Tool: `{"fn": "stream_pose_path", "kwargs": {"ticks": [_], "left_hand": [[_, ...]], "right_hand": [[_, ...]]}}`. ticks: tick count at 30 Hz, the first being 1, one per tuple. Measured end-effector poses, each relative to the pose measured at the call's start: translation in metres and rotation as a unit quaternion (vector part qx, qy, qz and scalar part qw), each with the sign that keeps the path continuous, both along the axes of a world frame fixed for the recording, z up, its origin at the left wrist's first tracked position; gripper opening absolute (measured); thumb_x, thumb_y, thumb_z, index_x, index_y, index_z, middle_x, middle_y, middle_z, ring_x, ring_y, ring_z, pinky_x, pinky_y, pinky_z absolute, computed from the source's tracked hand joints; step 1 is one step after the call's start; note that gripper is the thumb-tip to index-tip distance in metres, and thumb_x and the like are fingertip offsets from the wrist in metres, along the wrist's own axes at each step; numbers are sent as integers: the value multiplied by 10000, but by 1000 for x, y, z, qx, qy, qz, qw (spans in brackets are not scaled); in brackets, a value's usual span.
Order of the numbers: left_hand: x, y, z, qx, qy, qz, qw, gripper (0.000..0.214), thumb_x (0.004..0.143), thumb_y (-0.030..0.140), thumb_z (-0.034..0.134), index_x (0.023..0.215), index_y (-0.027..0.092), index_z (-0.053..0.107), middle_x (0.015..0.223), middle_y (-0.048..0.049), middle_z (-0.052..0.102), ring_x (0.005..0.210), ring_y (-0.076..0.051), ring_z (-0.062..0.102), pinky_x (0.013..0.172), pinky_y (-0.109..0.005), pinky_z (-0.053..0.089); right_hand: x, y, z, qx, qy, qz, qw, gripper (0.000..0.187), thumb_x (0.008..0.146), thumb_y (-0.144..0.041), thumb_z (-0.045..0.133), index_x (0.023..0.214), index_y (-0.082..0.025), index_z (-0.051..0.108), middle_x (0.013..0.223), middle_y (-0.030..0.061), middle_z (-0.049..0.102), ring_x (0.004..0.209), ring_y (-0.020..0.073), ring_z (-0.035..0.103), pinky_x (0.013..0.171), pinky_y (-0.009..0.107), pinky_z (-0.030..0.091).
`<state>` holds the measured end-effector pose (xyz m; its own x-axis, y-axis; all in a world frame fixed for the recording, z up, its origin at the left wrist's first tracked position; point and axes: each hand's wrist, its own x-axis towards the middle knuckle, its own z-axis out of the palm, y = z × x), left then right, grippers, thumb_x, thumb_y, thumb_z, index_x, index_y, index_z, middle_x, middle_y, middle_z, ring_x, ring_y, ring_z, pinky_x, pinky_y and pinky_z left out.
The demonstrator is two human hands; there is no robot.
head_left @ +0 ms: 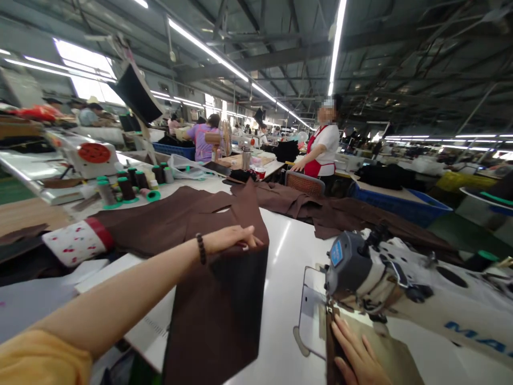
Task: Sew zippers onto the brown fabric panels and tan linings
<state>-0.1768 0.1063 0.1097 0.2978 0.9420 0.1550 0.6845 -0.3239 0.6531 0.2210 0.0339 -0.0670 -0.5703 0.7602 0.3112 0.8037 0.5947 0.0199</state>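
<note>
In the head view, the left hand point(229, 238) pinches brown cloth point(220, 321) shut at seven o'clock; the right hand point(356, 347), at five, lies spread on a brown strip point(332, 350) and could get poked if it slips under the sewing machine point(404, 283). The white table point(286, 286) shines in a big room, a worker point(327, 143) at two.

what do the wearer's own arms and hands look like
The left arm has a yellow-orange sleeve and a dark, round-beaded bracelet at the wrist. The left grip and right grip are ungloved hands; no right sleeve shows.
</note>
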Motion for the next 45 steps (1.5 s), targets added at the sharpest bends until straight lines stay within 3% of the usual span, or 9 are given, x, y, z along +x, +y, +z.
{"fn": "stream_pose_path", "kwargs": {"ticks": [2, 4, 8, 13, 19, 23, 32, 39, 45], "left_hand": [[23, -6, -34, -9, 59, -48, 997, 493, 965, 421, 248, 980, 137, 651, 1145, -99, 588, 1116, -221, 507, 978, -353, 375], [39, -12, -63, -9, 107, -69, 992, 461, 919, 479, 372, 1173, 139, 550, 1313, -162, 435, 1263, -307, 330, 1042, -511, 226], [52, -23, -94, 29, 222, -186, 957, 656, 759, 527, 625, 1311, 249, 406, 1439, -173, 190, 1320, -390, 114, 1015, -630, 83], [53, -24, -85, 64, 276, -344, 895, 711, 753, 519, 633, 1348, 259, 342, 1444, -147, 191, 1325, -350, 154, 1050, -570, 120], [80, -61, -80, 66, 225, -335, 913, 694, 838, 551, 489, 1378, 172, 273, 1447, -142, 193, 1336, -271, 171, 1085, -446, 182], [95, -97, -88, 56, 218, -391, 892, 808, 775, 632, 514, 1369, 133, 290, 1433, -181, 199, 1330, -317, 164, 1074, -516, 162], [109, -86, -87, 48, 223, -410, 883, 765, 775, 598, 550, 1344, 131, 343, 1434, -172, 197, 1328, -318, 165, 1081, -516, 167], [102, -132, -75, -16, 217, -413, 884, 800, 774, 629, 523, 1362, 130, 312, 1429, -164, 218, 1321, -303, 203, 1091, -475, 194], [103, -148, -84, -27, 226, -418, 879, 858, 716, 412, 651, 1394, 118, 215, 1456, -159, 112, 1339, -321, 100, 1096, -518, 106]], "right_hand": [[-4, -6, 6, -12, -9, -7, 1000, 446, 899, -364, 380, 1308, -197, 437, 1337, 57, 411, 1196, 236, 444, 900, 386, 481], [-9, -12, 14, -24, -14, -17, 999, 442, 911, -335, 346, 1314, -171, 424, 1355, 72, 381, 1224, 247, 408, 923, 429, 459], [-20, -20, 27, -64, 8, -37, 997, 435, 921, -302, 315, 1325, -170, 404, 1374, 80, 361, 1259, 248, 359, 984, 489, 389], [-30, -28, 50, -144, 28, -74, 986, 452, 931, -285, 294, 1357, -142, 336, 1421, 76, 283, 1320, 215, 246, 1059, 504, 268], [-33, -31, 67, -166, 36, -80, 982, 435, 924, -237, 332, 1345, -129, 347, 1433, 70, 265, 1331, 182, 211, 1091, 456, 212], [-32, -32, 67, -164, 43, -82, 982, 437, 922, -233, 345, 1347, -129, 342, 1436, 67, 260, 1331, 180, 208, 1094, 449, 201], [-31, -30, 65, -176, 55, -81, 980, 447, 912, -235, 374, 1345, -132, 343, 1433, 70, 266, 1334, 186, 201, 1088, 466, 208], [-30, -30, 66, -176, 54, -77, 980, 448, 910, -231, 372, 1347, -135, 342, 1433, 68, 266, 1334, 182, 200, 1089, 459, 211], [-28, -29, 65, -171, 53, -67, 982, 441, 915, -234, 352, 1345, -138, 345, 1429, 70, 276, 1335, 185, 199, 1087, 462, 209]]}}
